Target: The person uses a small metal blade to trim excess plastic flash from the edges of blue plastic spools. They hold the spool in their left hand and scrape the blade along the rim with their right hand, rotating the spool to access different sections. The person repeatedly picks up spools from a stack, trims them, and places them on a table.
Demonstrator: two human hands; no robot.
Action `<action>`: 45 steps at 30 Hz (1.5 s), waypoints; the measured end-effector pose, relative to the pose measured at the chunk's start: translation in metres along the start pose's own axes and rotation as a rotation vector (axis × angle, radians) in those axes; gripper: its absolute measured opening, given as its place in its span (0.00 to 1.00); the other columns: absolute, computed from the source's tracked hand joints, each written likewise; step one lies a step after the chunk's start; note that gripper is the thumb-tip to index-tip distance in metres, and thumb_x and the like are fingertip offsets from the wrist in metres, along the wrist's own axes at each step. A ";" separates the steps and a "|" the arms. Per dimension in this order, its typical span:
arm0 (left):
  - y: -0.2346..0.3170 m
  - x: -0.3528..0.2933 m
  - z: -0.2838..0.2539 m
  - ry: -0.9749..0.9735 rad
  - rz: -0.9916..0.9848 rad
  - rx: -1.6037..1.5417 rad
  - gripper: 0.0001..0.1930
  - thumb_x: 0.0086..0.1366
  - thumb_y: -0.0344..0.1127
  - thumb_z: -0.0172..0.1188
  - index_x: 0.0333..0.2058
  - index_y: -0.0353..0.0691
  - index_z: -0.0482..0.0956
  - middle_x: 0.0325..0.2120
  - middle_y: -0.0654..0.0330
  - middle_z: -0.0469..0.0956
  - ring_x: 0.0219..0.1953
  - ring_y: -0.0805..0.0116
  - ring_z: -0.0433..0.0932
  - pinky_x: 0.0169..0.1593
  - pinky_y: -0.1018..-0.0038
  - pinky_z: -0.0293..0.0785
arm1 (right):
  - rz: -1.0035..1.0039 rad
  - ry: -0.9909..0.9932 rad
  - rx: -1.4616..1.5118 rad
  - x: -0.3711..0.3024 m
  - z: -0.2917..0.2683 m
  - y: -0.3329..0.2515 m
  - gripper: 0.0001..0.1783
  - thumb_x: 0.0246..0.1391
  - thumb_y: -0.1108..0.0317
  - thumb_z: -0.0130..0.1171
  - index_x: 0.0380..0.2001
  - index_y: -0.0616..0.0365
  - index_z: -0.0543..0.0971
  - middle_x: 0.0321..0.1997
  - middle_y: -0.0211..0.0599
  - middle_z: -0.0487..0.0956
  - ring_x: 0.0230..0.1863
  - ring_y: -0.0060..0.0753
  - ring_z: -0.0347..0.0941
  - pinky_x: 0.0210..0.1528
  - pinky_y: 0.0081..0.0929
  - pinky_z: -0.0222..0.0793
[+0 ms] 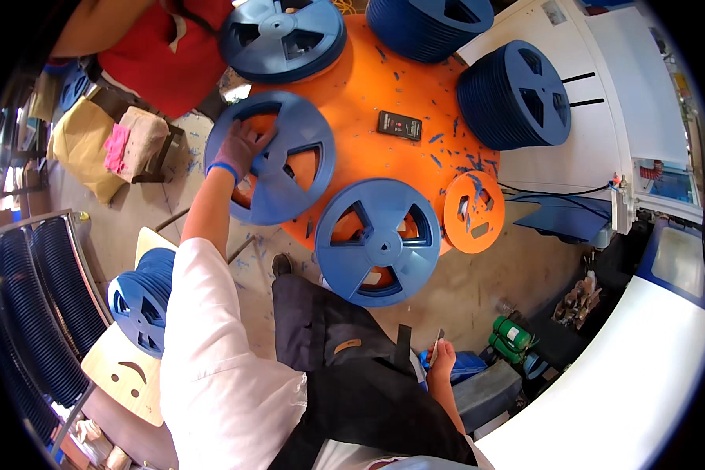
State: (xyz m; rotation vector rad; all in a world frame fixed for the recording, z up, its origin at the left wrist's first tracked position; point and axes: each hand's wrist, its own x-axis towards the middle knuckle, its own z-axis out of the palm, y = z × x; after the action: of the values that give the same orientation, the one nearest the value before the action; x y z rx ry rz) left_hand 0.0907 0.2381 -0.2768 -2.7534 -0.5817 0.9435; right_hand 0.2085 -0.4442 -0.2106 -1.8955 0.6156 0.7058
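Observation:
My left hand, in a greyish glove with a blue wrist band, grips a blue plastic reel at one of its cut-out windows. This reel lies at the left edge of the round orange table. Down by my right side, my bare right hand is closed around a small knife-like tool with its thin end pointing up; most of its handle is hidden. Another blue reel rests at the table's near edge, beside an orange disc with cut-outs.
Stacks of blue reels stand along the table's far side. A small black device and blue shavings lie on the tabletop. More reels sit on a wooden chair at left. A person in red is at far left. White machinery borders the right.

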 end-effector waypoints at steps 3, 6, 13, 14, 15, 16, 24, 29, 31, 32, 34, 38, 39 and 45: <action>-0.002 0.002 0.028 0.165 -0.005 -0.023 0.45 0.62 0.37 0.60 0.75 0.55 0.46 0.54 0.53 0.75 0.63 0.52 0.70 0.72 0.54 0.53 | -0.036 0.019 -0.048 -0.005 0.010 0.002 0.11 0.67 0.61 0.55 0.31 0.52 0.74 0.20 0.30 0.76 0.16 0.22 0.68 0.18 0.21 0.62; -0.004 -0.046 0.003 0.205 -0.028 -0.095 0.45 0.60 0.38 0.62 0.74 0.53 0.50 0.50 0.53 0.77 0.57 0.53 0.74 0.68 0.57 0.60 | -0.073 0.029 -0.037 -0.008 0.022 0.002 0.11 0.67 0.60 0.55 0.31 0.52 0.74 0.20 0.29 0.76 0.16 0.21 0.68 0.18 0.20 0.61; 0.031 -0.140 0.000 0.424 -0.005 -1.679 0.60 0.48 0.39 0.75 0.75 0.45 0.46 0.46 0.49 0.75 0.49 0.56 0.76 0.57 0.65 0.70 | -0.342 -0.297 0.140 -0.068 0.136 -0.108 0.10 0.69 0.62 0.54 0.36 0.57 0.77 0.22 0.28 0.75 0.18 0.18 0.67 0.19 0.17 0.59; 0.045 -0.155 -0.013 0.424 0.063 -1.960 0.59 0.50 0.37 0.74 0.76 0.44 0.44 0.44 0.53 0.75 0.48 0.61 0.75 0.56 0.67 0.70 | -0.362 -0.360 0.136 -0.085 0.154 -0.129 0.10 0.69 0.63 0.54 0.36 0.57 0.77 0.23 0.28 0.75 0.19 0.17 0.66 0.20 0.16 0.59; 0.055 -0.189 -0.066 0.297 0.088 -2.236 0.56 0.53 0.36 0.71 0.76 0.43 0.44 0.42 0.57 0.74 0.47 0.66 0.74 0.55 0.70 0.70 | -0.382 -0.412 0.133 -0.103 0.170 -0.149 0.11 0.69 0.63 0.54 0.36 0.58 0.77 0.24 0.29 0.76 0.19 0.17 0.66 0.20 0.16 0.59; 0.062 -0.212 -0.084 0.297 0.103 -2.318 0.45 0.58 0.36 0.68 0.72 0.39 0.57 0.40 0.61 0.74 0.43 0.69 0.75 0.51 0.72 0.72 | -0.403 -0.528 0.073 -0.120 0.182 -0.166 0.10 0.68 0.63 0.55 0.35 0.57 0.77 0.24 0.28 0.76 0.19 0.17 0.66 0.21 0.15 0.58; 0.106 -0.302 -0.159 0.309 0.413 -2.682 0.42 0.49 0.58 0.78 0.56 0.37 0.74 0.49 0.56 0.79 0.52 0.63 0.79 0.56 0.67 0.75 | -0.939 -0.783 -0.424 -0.248 0.210 -0.248 0.12 0.60 0.62 0.65 0.31 0.60 0.80 0.23 0.33 0.78 0.24 0.24 0.74 0.28 0.23 0.67; 0.113 -0.312 -0.138 0.328 0.485 -2.718 0.40 0.53 0.47 0.78 0.60 0.37 0.71 0.47 0.57 0.78 0.50 0.66 0.77 0.54 0.71 0.74 | -1.403 -0.554 -0.566 -0.280 0.212 -0.245 0.12 0.58 0.59 0.66 0.27 0.54 0.79 0.23 0.32 0.78 0.24 0.37 0.76 0.25 0.30 0.68; 0.111 -0.312 -0.132 0.330 0.412 -2.628 0.39 0.53 0.47 0.78 0.59 0.36 0.72 0.47 0.57 0.78 0.50 0.65 0.78 0.54 0.70 0.74 | -1.571 -0.456 -0.576 -0.282 0.217 -0.239 0.13 0.56 0.58 0.67 0.24 0.51 0.76 0.21 0.30 0.76 0.24 0.36 0.77 0.23 0.32 0.68; 0.110 -0.313 -0.129 0.328 0.378 -2.584 0.38 0.53 0.47 0.78 0.59 0.36 0.72 0.47 0.57 0.78 0.51 0.65 0.78 0.54 0.70 0.74 | -1.593 -0.450 -0.595 -0.286 0.217 -0.238 0.12 0.54 0.61 0.69 0.25 0.53 0.77 0.22 0.30 0.77 0.23 0.36 0.77 0.24 0.31 0.68; 0.106 -0.316 -0.126 0.322 0.346 -2.539 0.39 0.53 0.47 0.78 0.59 0.36 0.72 0.47 0.57 0.78 0.50 0.65 0.78 0.54 0.70 0.75 | -1.646 -0.438 -0.625 -0.290 0.216 -0.236 0.10 0.52 0.64 0.71 0.25 0.54 0.79 0.22 0.30 0.78 0.23 0.36 0.76 0.25 0.29 0.68; 0.100 -0.329 -0.124 0.320 0.354 -2.528 0.39 0.52 0.48 0.78 0.58 0.36 0.72 0.47 0.57 0.78 0.50 0.65 0.78 0.54 0.70 0.75 | -1.742 -0.377 -0.695 -0.296 0.213 -0.235 0.12 0.51 0.63 0.71 0.23 0.53 0.77 0.19 0.29 0.75 0.21 0.35 0.75 0.24 0.31 0.65; 0.099 -0.333 -0.123 0.315 0.360 -2.527 0.39 0.52 0.48 0.78 0.58 0.36 0.72 0.47 0.57 0.78 0.50 0.65 0.78 0.54 0.70 0.75 | -1.748 -0.360 -0.721 -0.300 0.212 -0.236 0.12 0.51 0.63 0.70 0.23 0.53 0.77 0.19 0.29 0.75 0.21 0.36 0.74 0.23 0.31 0.65; 0.093 -0.364 -0.121 0.266 0.387 -2.552 0.39 0.51 0.50 0.78 0.58 0.36 0.73 0.47 0.57 0.78 0.50 0.65 0.78 0.54 0.70 0.75 | -1.460 -0.566 -0.758 -0.316 0.195 -0.228 0.13 0.54 0.61 0.68 0.24 0.53 0.76 0.21 0.32 0.77 0.22 0.39 0.75 0.23 0.33 0.65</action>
State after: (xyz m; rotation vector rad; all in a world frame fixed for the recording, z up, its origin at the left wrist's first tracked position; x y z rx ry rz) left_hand -0.0691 -0.0025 -0.0070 -4.3141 -2.3326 -1.9694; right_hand 0.1026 -0.1423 0.0852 -2.0048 -1.4719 0.3989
